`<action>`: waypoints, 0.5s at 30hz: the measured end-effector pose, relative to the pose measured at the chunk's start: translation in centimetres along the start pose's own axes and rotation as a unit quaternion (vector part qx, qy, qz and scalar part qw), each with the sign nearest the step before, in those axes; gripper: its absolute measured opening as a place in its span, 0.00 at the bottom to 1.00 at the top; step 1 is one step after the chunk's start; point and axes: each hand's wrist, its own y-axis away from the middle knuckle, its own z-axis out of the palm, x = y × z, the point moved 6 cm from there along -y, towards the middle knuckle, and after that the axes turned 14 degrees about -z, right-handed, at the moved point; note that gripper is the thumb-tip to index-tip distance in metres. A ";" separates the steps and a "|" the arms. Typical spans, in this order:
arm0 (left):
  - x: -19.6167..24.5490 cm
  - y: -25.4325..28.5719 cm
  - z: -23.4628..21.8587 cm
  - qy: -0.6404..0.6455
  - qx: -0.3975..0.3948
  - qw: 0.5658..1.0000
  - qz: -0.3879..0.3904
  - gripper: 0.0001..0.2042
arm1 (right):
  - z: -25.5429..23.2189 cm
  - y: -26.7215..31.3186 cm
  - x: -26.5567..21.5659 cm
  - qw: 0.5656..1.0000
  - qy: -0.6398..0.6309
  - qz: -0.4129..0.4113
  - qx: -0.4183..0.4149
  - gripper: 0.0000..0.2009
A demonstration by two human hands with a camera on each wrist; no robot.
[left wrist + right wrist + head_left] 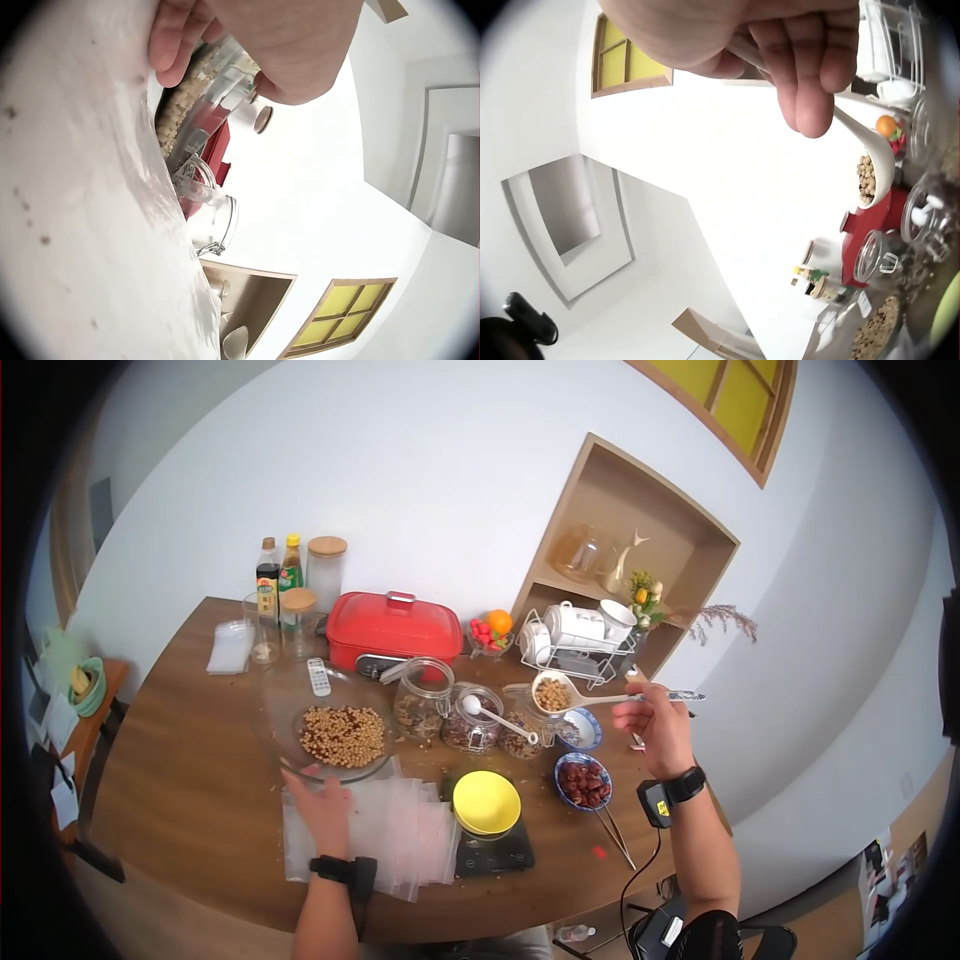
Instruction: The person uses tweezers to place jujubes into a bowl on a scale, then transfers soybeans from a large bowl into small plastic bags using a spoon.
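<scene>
In the head view my right hand (658,730) grips the handle of a white ladle (553,693), raised above the jars and filled with tan beans. The right wrist view shows the fingers (810,75) curled at the handle, with beans (866,180) in the ladle's bowl. My left hand (322,812) is at the near rim of a large glass bowl (388,760) of beans (342,736), beside clear plastic bags (380,830). The left wrist view shows that hand (262,45) at the bowl's edge, thumb and fingers on either side of it.
A yellow bowl (487,803) sits on a black scale (497,852). Glass jars (424,705), one with a white spoon (500,720) across it, stand behind. Red dates (584,782) fill a blue-patterned bowl, with chopsticks (617,838) nearby. A red cooker (395,628) and cup rack (575,645) are farther back.
</scene>
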 end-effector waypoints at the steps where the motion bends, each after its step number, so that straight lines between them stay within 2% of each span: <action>1: 0.0 -0.1 -0.1 0.000 0.000 1.000 -0.001 0.48 | -1.0 0.0 0.2 1.000 0.003 0.004 0.010 0.19; 7: 0.5 0.3 0.1 0.006 -0.002 1.000 0.011 0.46 | -4.8 -0.6 2.7 0.999 0.008 0.022 0.048 0.18; 15: 0.0 -0.4 -0.2 -0.020 0.007 1.000 0.013 0.46 | -2.2 -1.5 5.1 0.998 0.041 0.008 0.043 0.17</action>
